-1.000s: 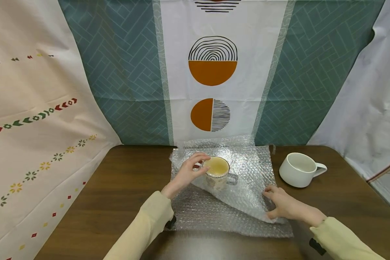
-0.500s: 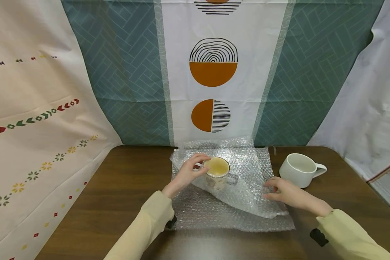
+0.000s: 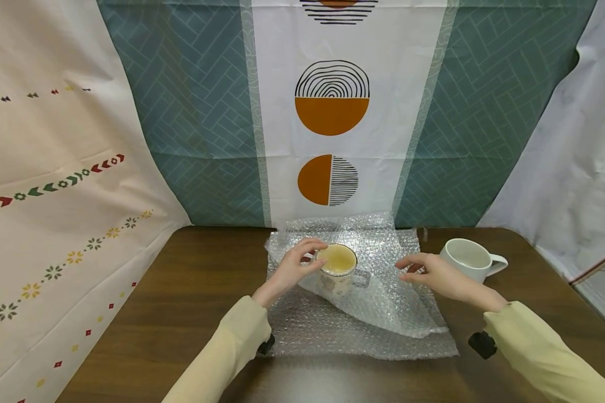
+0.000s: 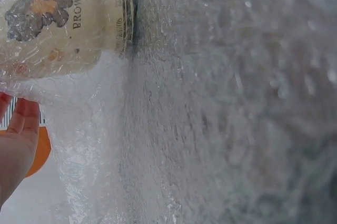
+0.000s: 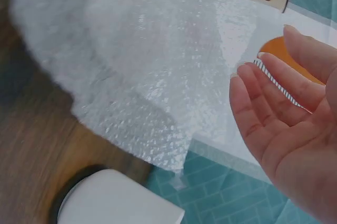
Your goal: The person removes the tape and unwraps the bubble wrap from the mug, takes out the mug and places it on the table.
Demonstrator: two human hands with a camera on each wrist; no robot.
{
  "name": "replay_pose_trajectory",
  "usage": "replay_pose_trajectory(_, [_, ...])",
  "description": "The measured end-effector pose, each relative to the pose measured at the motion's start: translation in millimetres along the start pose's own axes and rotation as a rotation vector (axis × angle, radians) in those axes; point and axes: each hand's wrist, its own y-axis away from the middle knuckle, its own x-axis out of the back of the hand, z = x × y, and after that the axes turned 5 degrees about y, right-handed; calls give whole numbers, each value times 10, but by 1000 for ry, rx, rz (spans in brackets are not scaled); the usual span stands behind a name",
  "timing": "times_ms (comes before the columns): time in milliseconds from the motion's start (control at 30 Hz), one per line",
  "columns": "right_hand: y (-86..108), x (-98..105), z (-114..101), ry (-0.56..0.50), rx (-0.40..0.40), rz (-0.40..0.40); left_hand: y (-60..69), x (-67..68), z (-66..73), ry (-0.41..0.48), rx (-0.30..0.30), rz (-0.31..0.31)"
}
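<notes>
A cream mug (image 3: pixel 339 261) with a dark rim stands upright near the middle of a sheet of bubble wrap (image 3: pixel 348 336). In the left wrist view its printed side, with a bear picture and the word BROWN, shows through the wrap. My left hand (image 3: pixel 293 270) holds the mug at its left rim, with the thumb in front and the fingers behind; wrap lies between hand and mug. One layer of wrap crosses the mug's front and handle. My right hand (image 3: pixel 436 275) hovers over the wrap's right side, fingers loosely bent, touching nothing that I can see.
A plain white mug (image 3: pixel 469 257) stands on the brown wooden table (image 3: pixel 201 291) to the right, partly behind my right hand. Behind the table hangs a patterned cloth (image 3: pixel 330 184). Another cloth (image 3: pixel 80 212) slopes along the left side.
The right hand has let go of the wrap's front right corner, lifted, and moved away from me and leftward over the sheet. The left hand and the cream mug have stayed put.
</notes>
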Motion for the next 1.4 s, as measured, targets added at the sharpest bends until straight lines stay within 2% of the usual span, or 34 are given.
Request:
replay_pose_trajectory(200, [-169, -14, -21, -66, 2, 2, 4, 3, -12, -3, 5, -3])
replay_pose_trajectory(467, [-427, -113, -58, -236, 10, -31, 14, 2, -27, -3, -11, 1])
replay_pose_trajectory(600, [-557, -183, -77, -323, 50, -36, 15, 6, -22, 6, -15, 1])
replay_pose_trajectory(767, [-678, -267, -82, -365, 95, -36, 14, 4, -21, 16, -19, 1])
replay_pose_trajectory(967, [-769, -350, -84, -405, 106, -69, 15, 3, -5, 17, -11, -2])
replay_pose_trajectory(1233, [-826, -405, -68, -502, 92, -184, 6, 8, 14, 5, 2, -13])
replay_pose_trajectory(1400, [-842, -427, -59, -519, 69, -203, 1, 7, -17, 16, 4, -10])
